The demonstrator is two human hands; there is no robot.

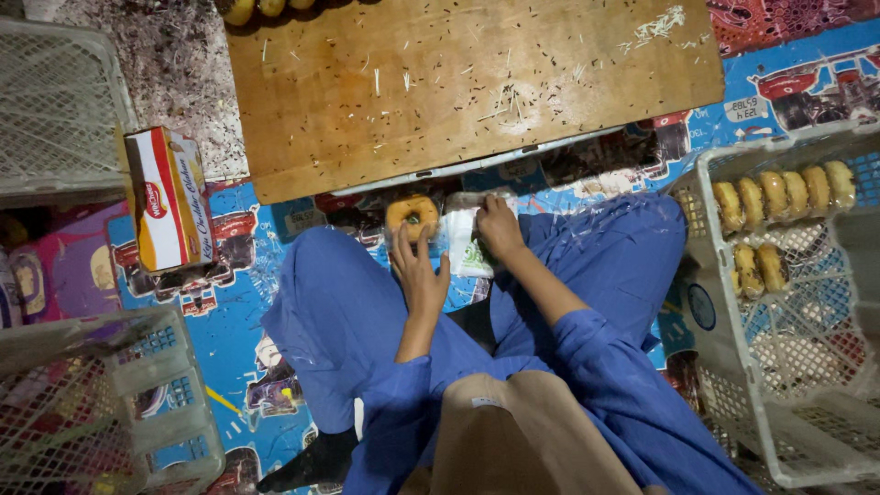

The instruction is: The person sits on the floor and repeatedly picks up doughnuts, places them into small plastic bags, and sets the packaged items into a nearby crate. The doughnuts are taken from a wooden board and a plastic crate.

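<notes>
Here you sit cross-legged before the low wooden board (458,82); the white crate (779,302) on your right holds packed doughnuts in rows, within reach. Your left hand (420,275), fingers spread, steadies the glazed doughnut (412,215) against your knee. Your right hand (498,229) pinches the clear wrapper (463,243) beside it.

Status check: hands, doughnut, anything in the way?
Left hand fingertips on doughnut. Right hand gripping clear wrapper. Nothing between them; wooden board just beyond.
</notes>
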